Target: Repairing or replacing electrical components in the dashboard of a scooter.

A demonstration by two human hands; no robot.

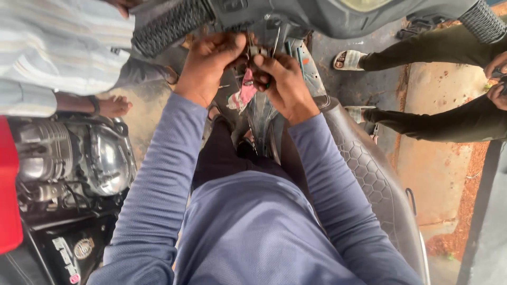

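Observation:
My left hand (208,66) and my right hand (282,84) meet close together under a scooter's handlebar (174,24), fingers pinched on small wires and metal parts (259,53) in the steering column. A pink-and-white rag (244,95) hangs just below my fingers. Both arms are in blue-grey long sleeves. What exactly each finger grips is too small to tell. The dark quilted scooter seat (369,174) runs under my right forearm.
A motorcycle engine (68,153) with a red part (8,184) stands at left. A person in a striped shirt (58,42) bends there. At right another person's dark-trousered legs (449,119) and sandalled feet rest on the concrete floor (438,169).

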